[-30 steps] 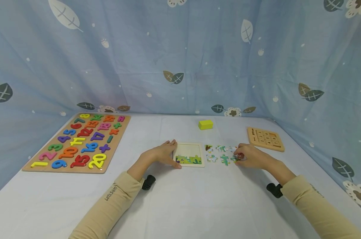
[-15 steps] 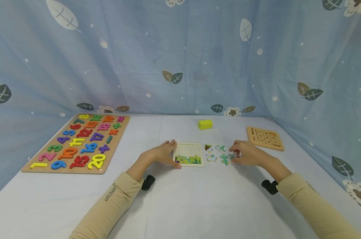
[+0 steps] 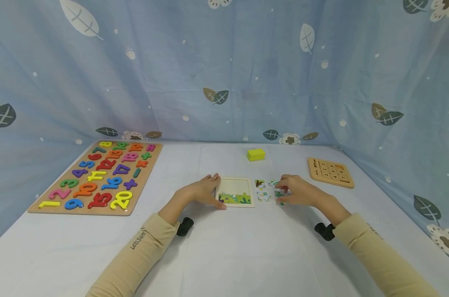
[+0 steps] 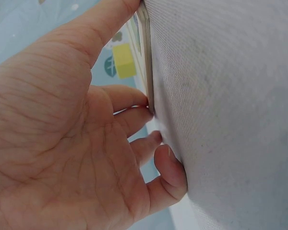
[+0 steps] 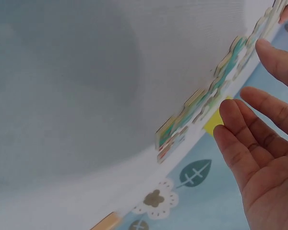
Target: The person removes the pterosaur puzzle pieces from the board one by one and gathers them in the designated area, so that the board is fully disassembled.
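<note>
A wooden jigsaw tray (image 3: 235, 185) lies mid-table, green puzzle pieces (image 3: 239, 199) along its near side. Its left edge is spanned by my left hand (image 3: 200, 192), thumb at the near corner and fingers toward the far one. In the left wrist view, fingertips touch the tray edge (image 4: 148, 62). Right of the tray lie several loose jigsaw pieces (image 3: 263, 197). Over the right-hand ones is my right hand (image 3: 298, 190), partly covering them from the head camera. In the right wrist view, its fingers spread loosely with nothing between them, apart from the pieces (image 5: 225, 64).
A large number puzzle board (image 3: 98, 177) with colourful digits lies at the left. Behind the tray stands a yellow-green block (image 3: 256, 155). A small wooden number board (image 3: 331, 172) lies at the right. A blue patterned curtain (image 3: 224, 74) hangs behind the white table.
My right hand has moved left across the loose pieces, from the right-hand ones toward the middle. My left hand has stayed at the tray.
</note>
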### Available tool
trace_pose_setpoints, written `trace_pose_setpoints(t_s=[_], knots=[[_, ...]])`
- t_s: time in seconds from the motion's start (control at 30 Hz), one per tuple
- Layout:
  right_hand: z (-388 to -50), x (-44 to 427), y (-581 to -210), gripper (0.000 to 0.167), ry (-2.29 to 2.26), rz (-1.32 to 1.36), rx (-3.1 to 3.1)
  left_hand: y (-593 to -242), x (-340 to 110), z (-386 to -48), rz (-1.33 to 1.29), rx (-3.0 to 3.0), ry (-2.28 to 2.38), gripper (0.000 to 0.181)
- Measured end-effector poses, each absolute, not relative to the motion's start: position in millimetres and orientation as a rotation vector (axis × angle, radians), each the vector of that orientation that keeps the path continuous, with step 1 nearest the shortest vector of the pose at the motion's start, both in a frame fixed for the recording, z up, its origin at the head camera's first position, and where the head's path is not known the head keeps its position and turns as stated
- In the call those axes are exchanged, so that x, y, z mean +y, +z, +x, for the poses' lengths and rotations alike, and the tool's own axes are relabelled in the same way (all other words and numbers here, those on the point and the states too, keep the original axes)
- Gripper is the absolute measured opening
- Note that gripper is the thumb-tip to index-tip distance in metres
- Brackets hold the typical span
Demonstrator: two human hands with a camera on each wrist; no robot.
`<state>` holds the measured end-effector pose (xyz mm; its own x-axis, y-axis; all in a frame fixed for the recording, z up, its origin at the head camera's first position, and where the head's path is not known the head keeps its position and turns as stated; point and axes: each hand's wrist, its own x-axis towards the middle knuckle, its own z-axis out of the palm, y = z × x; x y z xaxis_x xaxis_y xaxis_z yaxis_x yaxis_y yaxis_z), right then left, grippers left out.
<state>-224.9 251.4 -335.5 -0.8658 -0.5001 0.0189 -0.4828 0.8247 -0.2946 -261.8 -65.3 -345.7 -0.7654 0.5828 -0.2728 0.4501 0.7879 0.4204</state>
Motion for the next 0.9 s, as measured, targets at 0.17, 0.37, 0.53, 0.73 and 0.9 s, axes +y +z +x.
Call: trace_pose_setpoints(t_s=[0.17,0.37,0.53,0.73,0.9], knots=[[-226.2,245.0,-335.6,0.038,-0.451,-0.806,2.940,-345.1,-65.1,-261.6,0.782,2.587,0.459,0.104],[-228.4,232.5,-332.1,0.041,-0.465,-0.819,2.930,-345.0,-65.7,-261.9,0.796,2.584,0.448,0.104],[-230.8,217.4,-327.5,0.042,-0.467,-0.829,2.911,-345.2,-66.2,-261.9,0.800,2.580,0.450,0.104],[-233.8,200.2,-326.6,0.045,-0.464,-0.878,2.889,-346.0,-66.1,-262.4,0.795,2.581,0.447,0.105],[-235.8,188.4,-328.1,0.046,-0.466,-0.891,2.871,-346.7,-65.6,-262.9,0.796,2.583,0.436,0.105]])
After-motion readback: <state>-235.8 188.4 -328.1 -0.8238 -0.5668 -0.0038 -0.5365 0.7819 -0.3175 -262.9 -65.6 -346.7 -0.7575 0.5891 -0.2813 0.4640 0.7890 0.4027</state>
